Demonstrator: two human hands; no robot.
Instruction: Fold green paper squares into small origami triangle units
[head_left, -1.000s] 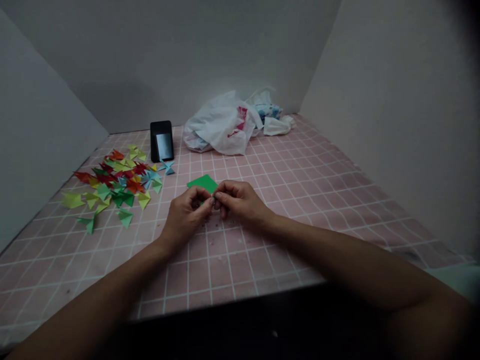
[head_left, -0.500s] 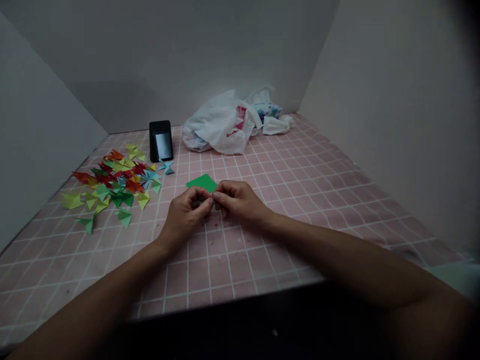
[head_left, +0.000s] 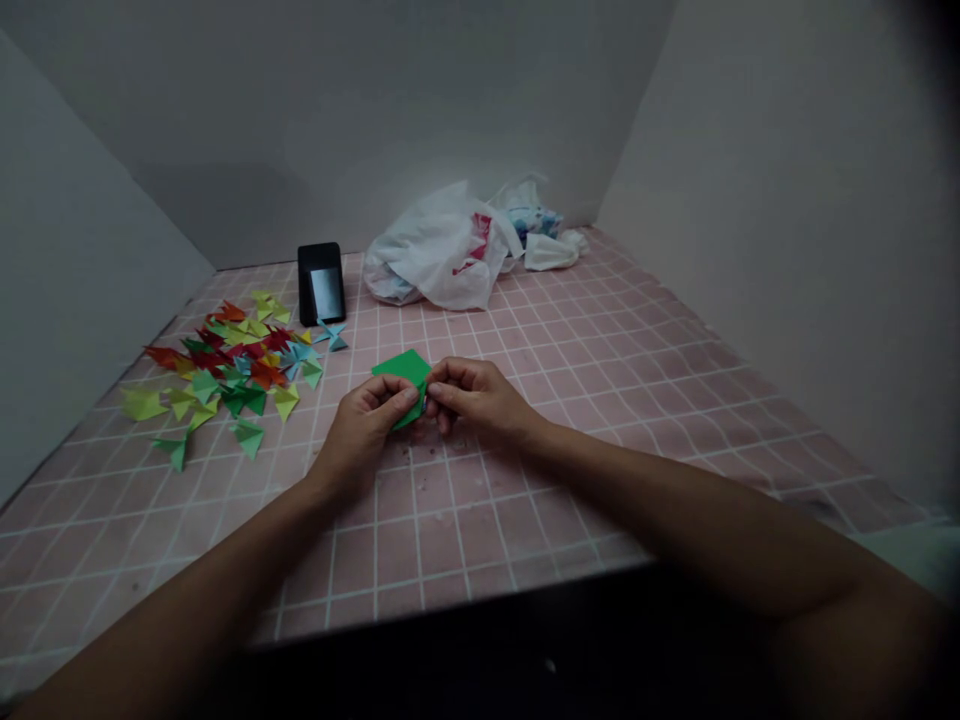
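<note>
A green sheet of paper (head_left: 403, 365) is held just above the table between both hands, its far corner pointing away from me. My left hand (head_left: 367, 415) pinches its left side between thumb and fingers. At the right edge, my right hand (head_left: 476, 395) has thumb and fingertips closed on the paper. Part of the sheet also shows below my left thumb. The fingers hide the rest, so its folds cannot be made out.
Several small folded paper pieces (head_left: 244, 398) in yellow, green, red, orange and blue lie in a heap at the left. A black phone (head_left: 309, 280) leans behind them. A white plastic bag (head_left: 427, 245) lies at the back on the pink checked tablecloth (head_left: 600, 350). Pale walls enclose three sides.
My hands have moved slightly apart, the left one shifting a little left. More of the green paper now shows between them and below the left thumb.
</note>
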